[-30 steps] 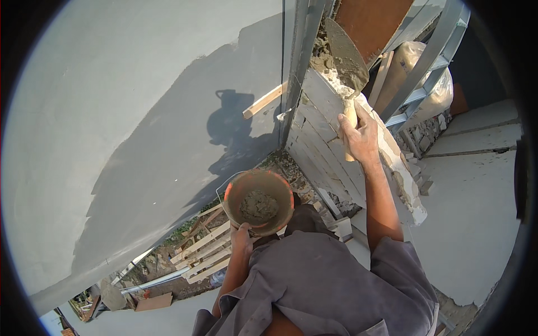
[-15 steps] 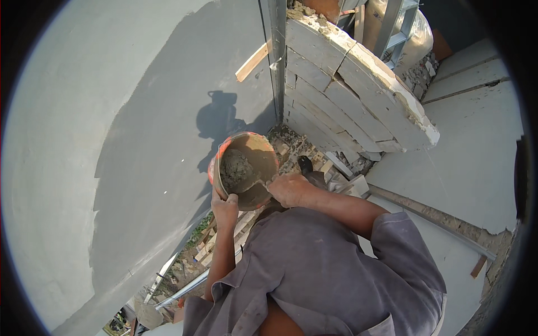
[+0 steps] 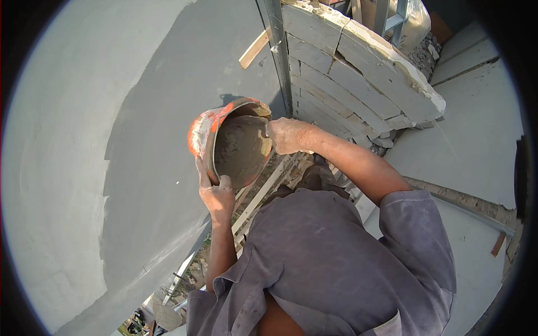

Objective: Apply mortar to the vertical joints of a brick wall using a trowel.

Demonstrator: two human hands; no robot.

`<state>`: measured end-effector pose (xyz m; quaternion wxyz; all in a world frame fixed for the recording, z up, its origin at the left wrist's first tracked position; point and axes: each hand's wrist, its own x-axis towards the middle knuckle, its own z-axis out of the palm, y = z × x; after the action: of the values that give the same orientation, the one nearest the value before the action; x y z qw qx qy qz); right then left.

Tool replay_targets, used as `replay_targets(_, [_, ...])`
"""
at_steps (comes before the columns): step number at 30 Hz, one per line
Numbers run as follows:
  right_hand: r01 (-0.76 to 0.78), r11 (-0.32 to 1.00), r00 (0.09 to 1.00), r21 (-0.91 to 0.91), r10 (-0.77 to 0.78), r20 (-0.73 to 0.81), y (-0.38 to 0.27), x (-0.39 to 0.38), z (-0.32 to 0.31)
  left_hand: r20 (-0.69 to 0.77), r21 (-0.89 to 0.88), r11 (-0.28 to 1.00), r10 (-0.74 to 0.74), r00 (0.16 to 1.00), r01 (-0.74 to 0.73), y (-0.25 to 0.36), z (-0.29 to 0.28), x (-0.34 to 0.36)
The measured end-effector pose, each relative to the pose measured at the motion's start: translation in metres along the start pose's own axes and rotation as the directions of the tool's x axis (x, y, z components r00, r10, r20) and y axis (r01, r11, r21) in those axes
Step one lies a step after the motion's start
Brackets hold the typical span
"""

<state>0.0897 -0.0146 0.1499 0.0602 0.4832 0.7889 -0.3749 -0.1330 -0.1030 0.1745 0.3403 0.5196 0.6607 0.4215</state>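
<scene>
Beside the grey wall [image 3: 157, 106], a tilted bucket [image 3: 202, 131] shows an orange-red outside smeared whitish. Grey-brown mortar [image 3: 238, 148] coats its inside. The left hand [image 3: 218, 196] clamps the near rim; apart from it, the right hand [image 3: 288, 136] curls at the right rim, its hold unclear.

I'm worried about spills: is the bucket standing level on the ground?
No, the left hand holds the orange bucket tilted, with its outer wall showing.
</scene>
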Motion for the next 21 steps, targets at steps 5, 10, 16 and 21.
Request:
replay_targets(5, [-0.198, 0.514, 0.949, 0.834, -0.113, 0.296, 0.059, -0.027, -0.002, 0.120, 0.144, 0.965, 0.200, 0.972, -0.217, 0.029, 0.000, 0.007])
replay_targets(10, [-0.144, -0.072, 0.929, 0.987, -0.353, 0.110, 0.055, -0.027, 0.083, 0.222, 0.057, 0.990, -0.141, 0.965, 0.131, 0.040, 0.018, 0.018])
replay_targets(16, [-0.145, -0.478, 0.905, 0.866, -0.417, -0.079, 0.061, -0.054, 0.080, 0.297, -0.434, 0.792, -0.325, 0.898, 0.430, -0.011, 0.065, 0.043])
replay_targets(21, [-0.110, -0.497, 0.992, 0.861, -0.107, 0.065, 0.080, -0.103, 0.035, 0.453, -0.544, 0.511, -0.488, 0.746, 0.665, -0.014, 0.118, 0.052])
